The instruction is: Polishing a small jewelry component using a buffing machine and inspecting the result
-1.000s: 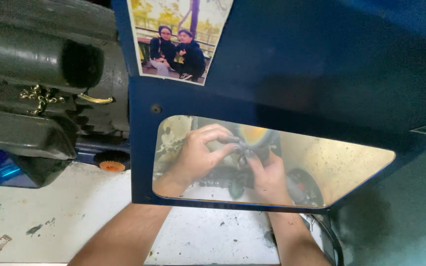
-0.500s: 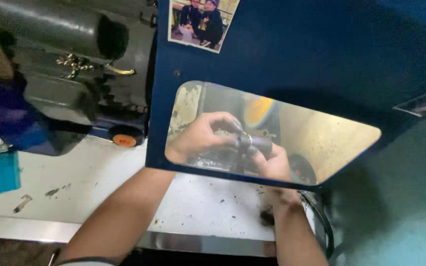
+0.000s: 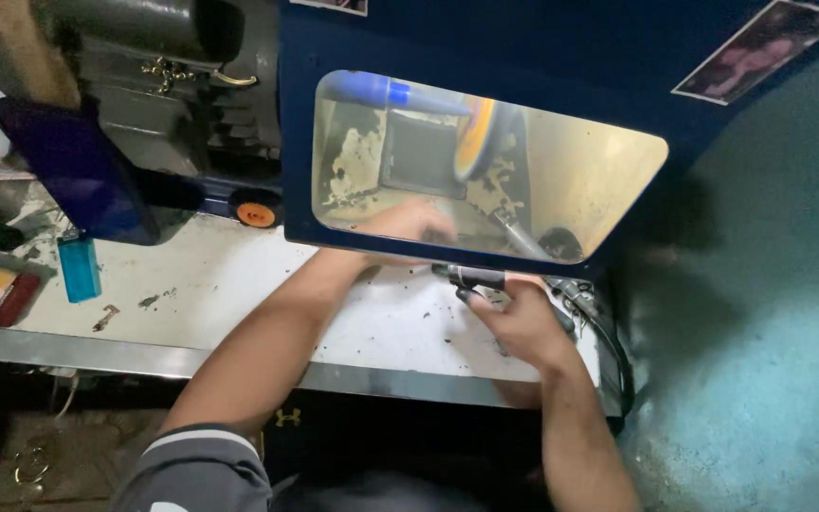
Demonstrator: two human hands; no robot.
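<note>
Since the earlier frame the right hand has come out below the blue guard panel, its fingers closed on a dark metal tool lying crosswise, while the left hand stays behind the yellowish window, grip hidden.

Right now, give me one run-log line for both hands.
left hand: behind clear guard window, grip unclear | right hand: below guard, holding dark tool handle | surface: white workbench

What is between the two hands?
In the head view, the lower edge of the blue guard and a dark tool lie between the left hand, behind the window, and the right hand gripping that tool.
</note>
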